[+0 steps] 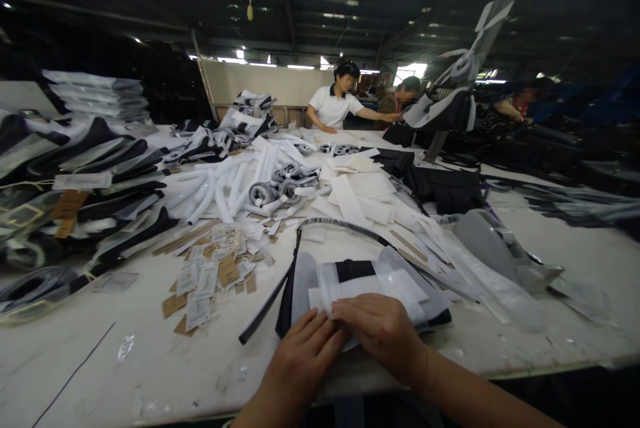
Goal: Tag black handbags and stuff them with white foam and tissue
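Note:
A black handbag (pixel 285 308) lies on the table in front of me, covered in translucent white wrapping sheet (pixel 420 305). Its dark strap (pixel 265 305) loops over the back and trails to the left. Across the bag's front runs a white strip (pixel 400 287). At the near edge, my left hand (pixel 311 348) is closed on the wrapping sheet, fingers together. Right beside it, my right hand (pixel 380 329) pinches the same wrapping. The fingertips of both hands nearly touch, and their thumbs are mostly hidden.
Paper tags (pixel 205 278) with strings lie left of the bag. Behind are white foam tubes (pixel 230 185), coiled straps (pixel 287 185) and white sheets (pixel 355 195). Wrapped bags (pixel 100 148) pile up at far left. A clear plastic bag (pixel 485 268) lies right. A person (pixel 336 105) stands across the table.

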{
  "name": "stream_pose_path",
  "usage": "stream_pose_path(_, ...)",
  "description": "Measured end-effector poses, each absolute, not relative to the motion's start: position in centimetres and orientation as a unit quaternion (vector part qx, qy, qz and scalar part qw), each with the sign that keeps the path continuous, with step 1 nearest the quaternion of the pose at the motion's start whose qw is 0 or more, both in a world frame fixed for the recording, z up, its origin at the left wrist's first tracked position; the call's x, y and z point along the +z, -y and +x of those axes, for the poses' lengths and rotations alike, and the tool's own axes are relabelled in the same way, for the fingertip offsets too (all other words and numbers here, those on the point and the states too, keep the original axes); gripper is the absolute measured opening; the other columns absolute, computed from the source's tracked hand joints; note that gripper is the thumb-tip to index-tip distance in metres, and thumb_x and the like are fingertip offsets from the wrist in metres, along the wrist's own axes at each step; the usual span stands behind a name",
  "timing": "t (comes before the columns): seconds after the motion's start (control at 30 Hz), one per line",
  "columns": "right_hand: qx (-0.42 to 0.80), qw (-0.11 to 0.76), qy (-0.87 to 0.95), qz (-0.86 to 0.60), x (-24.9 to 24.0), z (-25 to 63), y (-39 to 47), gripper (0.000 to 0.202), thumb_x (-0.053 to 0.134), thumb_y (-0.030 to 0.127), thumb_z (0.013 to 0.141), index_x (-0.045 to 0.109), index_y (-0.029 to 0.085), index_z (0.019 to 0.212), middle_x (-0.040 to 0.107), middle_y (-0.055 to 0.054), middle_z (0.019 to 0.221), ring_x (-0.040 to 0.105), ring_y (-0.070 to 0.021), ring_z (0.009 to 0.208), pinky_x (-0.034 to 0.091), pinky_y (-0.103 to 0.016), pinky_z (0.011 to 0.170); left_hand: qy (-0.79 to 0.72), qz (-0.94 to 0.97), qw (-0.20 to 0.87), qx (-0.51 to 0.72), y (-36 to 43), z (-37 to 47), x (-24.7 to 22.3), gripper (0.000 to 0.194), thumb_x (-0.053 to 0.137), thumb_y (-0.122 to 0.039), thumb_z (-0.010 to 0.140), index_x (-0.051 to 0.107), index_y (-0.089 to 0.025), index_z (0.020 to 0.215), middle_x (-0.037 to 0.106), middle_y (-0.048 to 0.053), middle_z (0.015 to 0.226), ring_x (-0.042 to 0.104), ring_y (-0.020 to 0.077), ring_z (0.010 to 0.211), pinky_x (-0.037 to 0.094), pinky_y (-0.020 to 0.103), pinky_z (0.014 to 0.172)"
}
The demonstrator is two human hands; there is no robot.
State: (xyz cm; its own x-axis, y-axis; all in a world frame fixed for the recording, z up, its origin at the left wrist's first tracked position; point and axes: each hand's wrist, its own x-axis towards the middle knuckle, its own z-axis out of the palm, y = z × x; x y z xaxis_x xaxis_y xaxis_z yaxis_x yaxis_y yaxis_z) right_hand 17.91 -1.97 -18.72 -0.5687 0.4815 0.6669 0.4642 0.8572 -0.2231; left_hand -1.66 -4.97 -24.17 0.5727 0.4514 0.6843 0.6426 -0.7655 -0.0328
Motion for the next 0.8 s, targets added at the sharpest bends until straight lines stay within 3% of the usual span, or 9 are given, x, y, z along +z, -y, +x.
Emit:
stream_pose_path(0.43,-0.006,0.357,0.896,-0.265,-18.6,18.9,5.2,0.032,0.050,0.005,0.095,0.067,0.017,0.119,0.077,-0.007,0.107,0.074,-0.0191,0.097,0.064,-0.033,0.082,0.326,-0.874,0.072,-0.352,5.5,-1.7,-24.1,0.038,0.030,-0.018,0.104,0.058,-0.010,0.129,0.072,0.012,0.114,0.065,0.0188,0.115,0.053,0.038,0.104)
stream_pose_path(0.63,-0.028,0.346,0.903,-0.252,-18.7,19.2,6.1,0.032,0.050,0.008,0.097,0.067,0.016,0.122,0.077,-0.009,0.107,0.074,-0.0208,0.099,0.064,-0.035,0.083,0.367,-0.861,0.019,-0.352,5.8,-1.8,-24.1,0.032,0.037,-0.012,0.100,0.056,-0.012,0.126,0.069,0.011,0.122,0.062,0.0171,0.120,0.049,0.036,0.108)
stream_pose_path(0.8,-0.059,0.323,0.912,-0.245,-19.7,19.4,6.6,0.030,0.046,0.009,0.098,0.067,0.011,0.120,0.075,-0.011,0.113,0.071,-0.0238,0.106,0.064,-0.039,0.085,0.384,-0.836,0.020,-0.392,5.8,-1.9,-24.5,0.034,0.038,-0.010,0.099,0.055,-0.011,0.128,0.060,0.018,0.133,0.057,0.0215,0.127,0.053,0.037,0.102)
